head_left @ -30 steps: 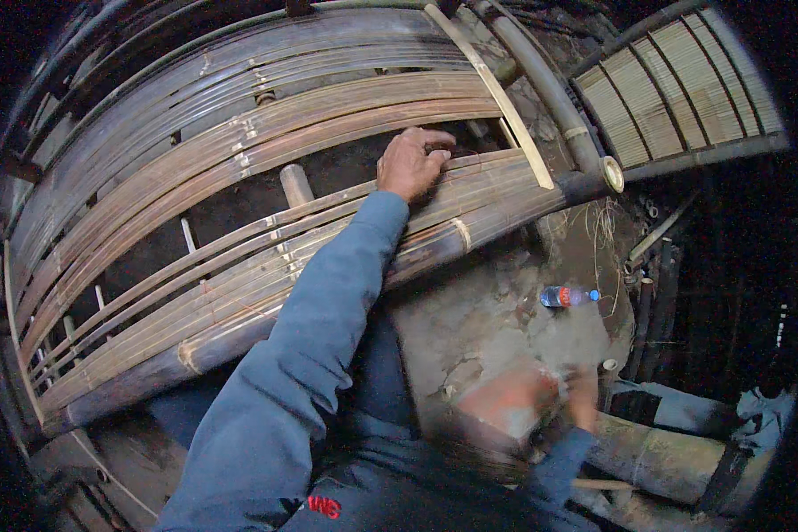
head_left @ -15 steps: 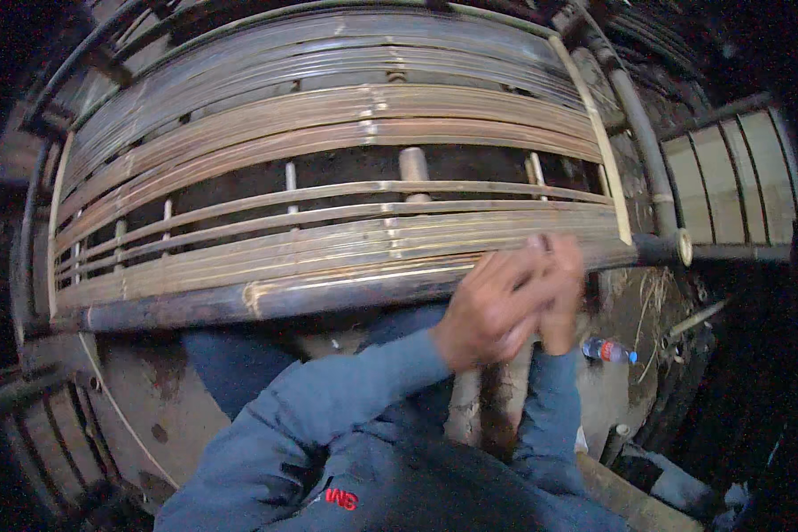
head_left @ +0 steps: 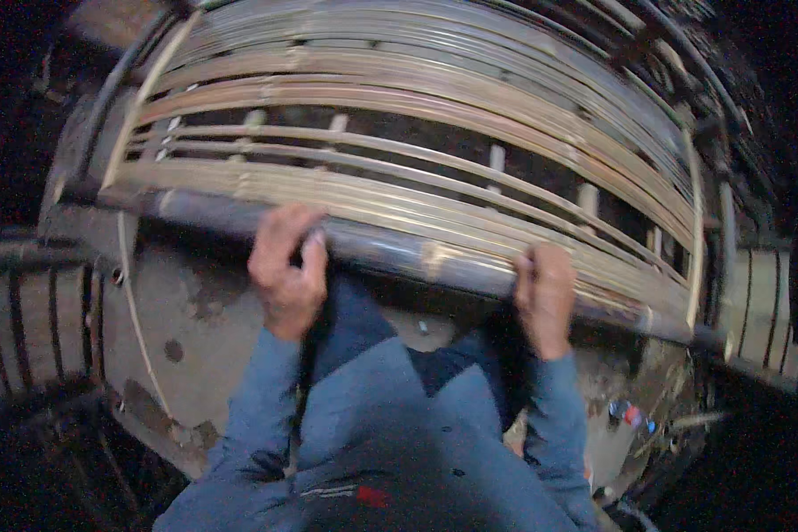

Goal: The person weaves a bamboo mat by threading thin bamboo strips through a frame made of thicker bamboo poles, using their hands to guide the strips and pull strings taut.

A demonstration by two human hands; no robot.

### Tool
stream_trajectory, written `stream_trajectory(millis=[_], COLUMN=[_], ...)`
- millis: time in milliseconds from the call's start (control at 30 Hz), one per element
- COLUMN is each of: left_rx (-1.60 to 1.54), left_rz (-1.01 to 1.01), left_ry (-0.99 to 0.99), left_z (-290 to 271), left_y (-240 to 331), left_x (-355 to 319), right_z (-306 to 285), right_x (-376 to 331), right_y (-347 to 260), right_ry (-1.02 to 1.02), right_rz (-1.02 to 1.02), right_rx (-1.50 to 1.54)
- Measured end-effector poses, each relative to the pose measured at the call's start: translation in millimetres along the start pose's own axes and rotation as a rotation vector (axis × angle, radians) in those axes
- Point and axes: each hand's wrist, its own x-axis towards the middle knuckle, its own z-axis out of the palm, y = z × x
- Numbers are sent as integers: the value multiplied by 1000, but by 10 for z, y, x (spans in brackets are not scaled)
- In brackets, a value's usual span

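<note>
A long bamboo bench or bed frame, topped with thin bamboo slats (head_left: 399, 199), stretches across the view, tilted down to the right. Along its near edge runs a thick dark bamboo pole (head_left: 377, 246). My left hand (head_left: 285, 277) grips this pole left of the middle, its fingers curled over the top and the thumb on the near side. Farther right, my right hand (head_left: 548, 293) is closed over the same pole, fingers at the nearest slats. Motion blur softens both hands, and the undersides of the fingers are hidden.
Dark gaps lie between the slats, with short bamboo crosspieces (head_left: 496, 164) showing. A small plastic bottle (head_left: 631, 415) lies on the floor at right. At left, a thin pale strip (head_left: 142, 319) hangs down to the concrete floor (head_left: 195, 355). Slatted panels (head_left: 35, 319) stand at both sides.
My hands were together near the pole's right end; now they are apart, each on the pole. The view has turned, so the frame slants down to the right.
</note>
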Motion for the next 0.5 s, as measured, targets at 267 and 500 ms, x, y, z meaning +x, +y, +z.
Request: stream_trajectory(millis=[267,500], left_rx=[441,519], left_rz=[-169,-73], left_ry=[18,-270], left_z=[-1769,-1890], left_y=[-3418,-4953], left_x=[1146,1538], right_z=[79,358], right_x=[-27,-87], right_y=[35,40], right_ry=[12,275], right_rz=[352,459], right_rx=[93,82])
